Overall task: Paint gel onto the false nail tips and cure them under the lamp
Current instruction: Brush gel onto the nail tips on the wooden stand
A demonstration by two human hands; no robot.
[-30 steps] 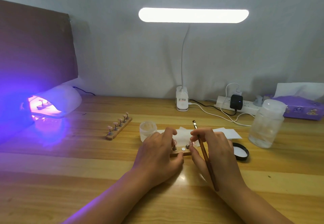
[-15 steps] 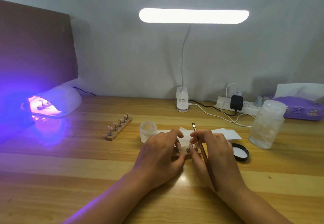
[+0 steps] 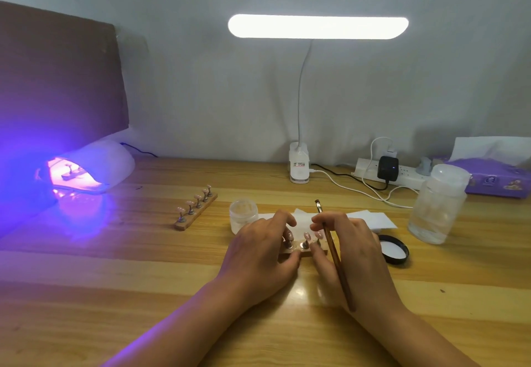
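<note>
Left hand [image 3: 258, 254] grips the wooden holder [image 3: 309, 254]; right hand [image 3: 359, 251] holds the brush [image 3: 332, 249] (bristles up).

The pale wall [image 3: 201, 85] is lit by a bar lamp [image 3: 318, 26]. A brown board [image 3: 57, 73] is seen at the left of the wooden desk [image 3: 115, 295].

Both hands crowd the wooden nail stand [image 3: 305, 252]. The left hand [image 3: 258, 254] grips its left end, and the right hand [image 3: 356, 251], holding a brush [image 3: 334, 254], covers its right end. Only a narrow gap over its middle is open. A gel jar [image 3: 243, 214] sits just behind-left of the stand. To its right lie a black lid [image 3: 395, 250] and, farther off, a clear bottle [image 3: 438, 205]. Left of the stand, bare desk [image 3: 138, 274] runs to the lit curing lamp [image 3: 97, 165], with a second nail stand [image 3: 195, 208] behind that lane.
</note>
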